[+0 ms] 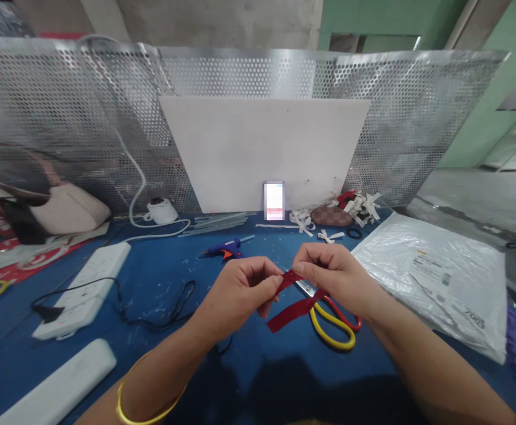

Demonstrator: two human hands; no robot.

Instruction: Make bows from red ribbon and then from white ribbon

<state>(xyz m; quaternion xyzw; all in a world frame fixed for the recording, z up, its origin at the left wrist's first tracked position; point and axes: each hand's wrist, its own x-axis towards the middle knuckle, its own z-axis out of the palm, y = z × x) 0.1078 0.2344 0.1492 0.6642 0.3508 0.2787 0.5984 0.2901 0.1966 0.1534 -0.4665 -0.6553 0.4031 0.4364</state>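
A strip of dark red ribbon (291, 314) is stretched between my two hands above the blue table. My left hand (244, 289) pinches it from the left, thumb against the fingers. From the right, my right hand (331, 271) pinches the same ribbon close by, and a loose length hangs below toward the left. Beneath the hands lie scissors (335, 333) with one yellow and one red handle loop; the ribbon and my right hand partly cover them. A blue glue gun (224, 248) with an orange trigger rests beyond my left hand.
Clear glue sticks (216, 223), a lit phone (274, 200) and white ribbon bows (302, 221) line the back, before a white board (266, 147). White power strips (85, 286) and a black cable (160, 321) occupy the left. A plastic-wrapped package (439, 283) lies right.
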